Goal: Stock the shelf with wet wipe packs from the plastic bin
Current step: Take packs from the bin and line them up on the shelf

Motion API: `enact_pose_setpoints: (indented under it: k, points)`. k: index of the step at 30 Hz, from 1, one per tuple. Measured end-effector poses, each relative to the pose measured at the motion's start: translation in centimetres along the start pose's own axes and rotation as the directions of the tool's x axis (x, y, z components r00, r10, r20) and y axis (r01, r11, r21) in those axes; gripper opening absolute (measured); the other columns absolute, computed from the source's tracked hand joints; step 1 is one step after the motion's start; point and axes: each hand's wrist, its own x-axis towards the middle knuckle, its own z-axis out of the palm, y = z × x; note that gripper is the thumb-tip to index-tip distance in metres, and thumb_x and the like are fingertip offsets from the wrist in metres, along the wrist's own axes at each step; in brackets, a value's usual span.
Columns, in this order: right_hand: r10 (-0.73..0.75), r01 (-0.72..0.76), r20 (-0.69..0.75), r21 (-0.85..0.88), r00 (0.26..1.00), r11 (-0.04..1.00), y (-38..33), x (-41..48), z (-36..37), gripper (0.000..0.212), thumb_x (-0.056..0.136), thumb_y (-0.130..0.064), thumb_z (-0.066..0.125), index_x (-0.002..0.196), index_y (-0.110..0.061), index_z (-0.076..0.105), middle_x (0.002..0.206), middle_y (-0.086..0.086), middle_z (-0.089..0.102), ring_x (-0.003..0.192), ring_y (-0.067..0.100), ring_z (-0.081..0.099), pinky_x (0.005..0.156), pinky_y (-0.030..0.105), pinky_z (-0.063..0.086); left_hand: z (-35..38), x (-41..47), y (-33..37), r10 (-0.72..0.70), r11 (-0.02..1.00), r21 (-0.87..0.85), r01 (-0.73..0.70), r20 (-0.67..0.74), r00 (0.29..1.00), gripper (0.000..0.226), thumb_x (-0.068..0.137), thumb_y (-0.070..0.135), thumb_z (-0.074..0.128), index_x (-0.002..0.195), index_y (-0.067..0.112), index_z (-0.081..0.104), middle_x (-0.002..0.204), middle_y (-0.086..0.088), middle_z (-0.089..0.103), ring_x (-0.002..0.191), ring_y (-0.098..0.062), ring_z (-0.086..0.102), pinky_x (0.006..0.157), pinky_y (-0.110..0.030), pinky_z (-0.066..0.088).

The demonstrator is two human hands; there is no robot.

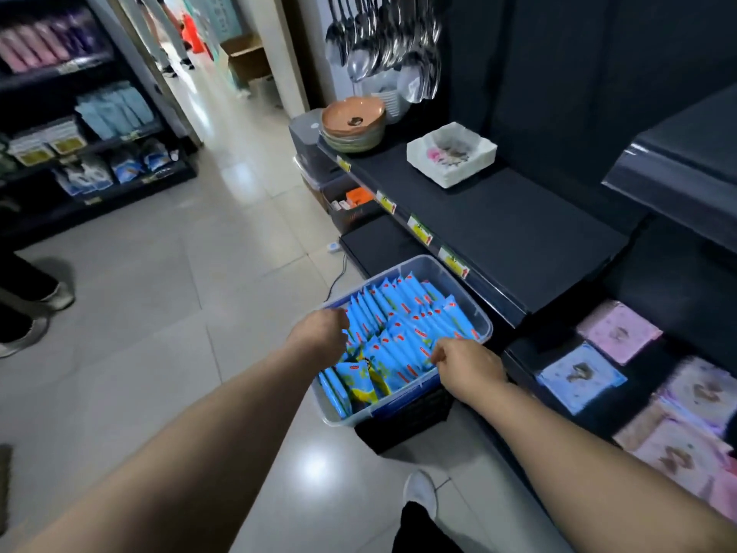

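A clear plastic bin stands on a black crate beside the dark shelf. It is packed with several blue wet wipe packs standing on edge. My left hand reaches into the bin's left side, fingers curled down among the packs. My right hand is at the bin's right near corner, fingers bent onto the tops of the packs. Whether either hand has hold of a pack is hidden by the hand itself.
The middle shelf carries a stack of bowls and a white square dish at its far end. Pink and blue napkin packs lie on the lower shelf at right. Ladles hang above. A person's feet stand at left.
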Motion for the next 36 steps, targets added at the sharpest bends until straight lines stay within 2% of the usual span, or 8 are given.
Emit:
enact_pose_setpoints:
  k: [5,11,16,20,23,28,31,36]
  points:
    - [0.077,-0.077,0.045,-0.013,0.996,0.997,1.3,3.4,1.6,0.030,0.088,-0.017,0.048,0.107,-0.035,0.064,0.121,-0.006,0.063,0.111,0.023,0.058,0.087,0.028,0.043,2.6,5.6,1.0,0.049,0.999,0.009,-0.052,0.175,0.983,0.030,0.093,0.018,0.048,0.122,0.015,0.054,0.123,-0.010,0.059,0.110,-0.030,0.056,0.077,-0.030,0.043]
    - [0.086,-0.088,0.110,0.016,0.990,0.996,2.5,5.8,4.3,0.023,0.090,-0.022,0.051,0.108,-0.029,0.065,0.116,-0.005,0.066,0.111,0.022,0.059,0.090,0.029,0.043,6.6,9.6,2.3,0.120,0.986,0.082,-0.142,0.226,0.967,0.041,0.099,0.018,0.047,0.140,0.023,0.044,0.135,-0.012,0.047,0.125,-0.028,0.044,0.101,-0.038,0.039]
    - [0.090,-0.101,0.119,0.095,0.989,0.990,2.2,6.9,6.8,0.025,0.091,-0.015,0.049,0.107,-0.023,0.066,0.114,-0.004,0.067,0.111,0.022,0.057,0.089,0.029,0.046,9.3,11.7,2.1,0.118,0.978,0.130,-0.162,0.294,0.948,0.048,0.096,0.014,0.048,0.140,0.016,0.033,0.131,-0.014,0.048,0.120,-0.032,0.044,0.097,-0.042,0.040]
    - [0.138,-0.143,0.086,0.060,0.987,0.988,1.4,7.3,8.4,0.027,0.092,-0.015,0.046,0.111,-0.025,0.063,0.116,-0.003,0.064,0.112,0.022,0.053,0.088,0.030,0.044,11.5,12.8,0.8,0.062,0.977,0.181,-0.116,0.279,0.958,0.038,0.091,0.018,0.055,0.126,0.014,0.040,0.119,-0.010,0.056,0.114,-0.029,0.046,0.091,-0.041,0.043]
    - [0.162,-0.169,0.100,0.063,0.982,0.984,0.7,8.0,9.7,0.024,0.091,-0.015,0.048,0.109,-0.023,0.061,0.112,-0.001,0.064,0.110,0.022,0.053,0.085,0.031,0.046,12.3,13.9,-0.2,0.145,0.947,0.234,-0.220,0.301,0.943,0.023,0.092,0.022,0.055,0.115,0.021,0.056,0.117,-0.002,0.059,0.112,-0.025,0.044,0.087,-0.038,0.041]
    - [0.247,-0.255,0.109,0.065,0.963,0.965,-0.3,9.0,11.3,0.030,0.088,-0.009,0.050,0.115,-0.021,0.059,0.114,0.003,0.063,0.111,0.024,0.053,0.087,0.032,0.048,10.1,15.0,-2.0,0.261,0.963,-0.030,-0.269,0.373,0.891,0.012,0.095,0.022,0.054,0.106,0.020,0.051,0.103,-0.009,0.058,0.092,-0.029,0.055,0.073,-0.035,0.044]
    - [0.301,-0.305,0.141,0.008,0.943,0.952,-1.3,9.0,12.1,0.035,0.090,-0.009,0.051,0.123,-0.021,0.053,0.122,0.001,0.059,0.118,0.023,0.049,0.091,0.031,0.045,7.6,16.0,-4.4,0.261,0.964,-0.135,-0.229,0.303,0.917,0.014,0.095,0.020,0.051,0.109,0.017,0.048,0.099,-0.010,0.061,0.088,-0.031,0.059,0.067,-0.032,0.039]
    - [0.415,-0.400,0.068,-0.163,0.907,0.902,-3.3,9.7,13.5,0.031,0.088,-0.018,0.058,0.117,-0.022,0.051,0.119,-0.002,0.059,0.116,0.022,0.050,0.088,0.035,0.038,4.2,17.6,-7.9,0.188,0.971,-0.160,-0.180,0.035,0.982,0.015,0.094,0.022,0.049,0.107,0.014,0.048,0.096,-0.009,0.059,0.090,-0.031,0.055,0.065,-0.030,0.032]
